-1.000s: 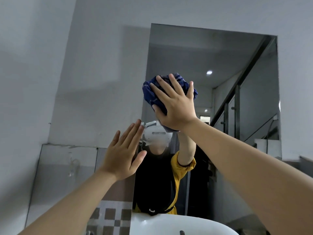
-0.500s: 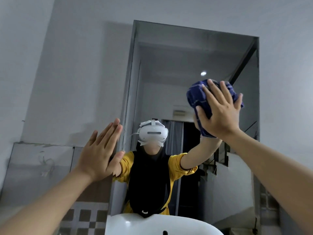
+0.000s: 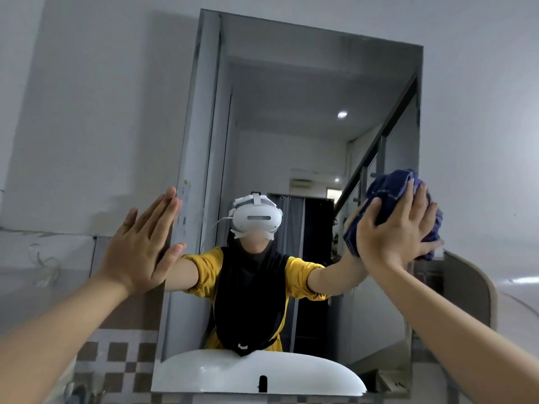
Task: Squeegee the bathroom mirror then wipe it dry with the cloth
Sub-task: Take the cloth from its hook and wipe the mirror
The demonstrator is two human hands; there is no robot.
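We press the bunched cloth [image 3: 392, 196] under our flat right hand [image 3: 396, 237] at the mirror [image 3: 291, 83]'s 3 o'clock edge, left hand [image 3: 143, 243] open and empty at 9 o'clock, so the cloth could slip off onto the wall.

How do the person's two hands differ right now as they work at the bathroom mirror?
The right hand presses a bunched dark blue cloth against the right edge of the rectangular wall mirror; the left hand holds nothing. The right hand's fingers are spread over the cloth; the left hand's are flat and close together, at the mirror's left edge. Both are raised, palms facing the wall.
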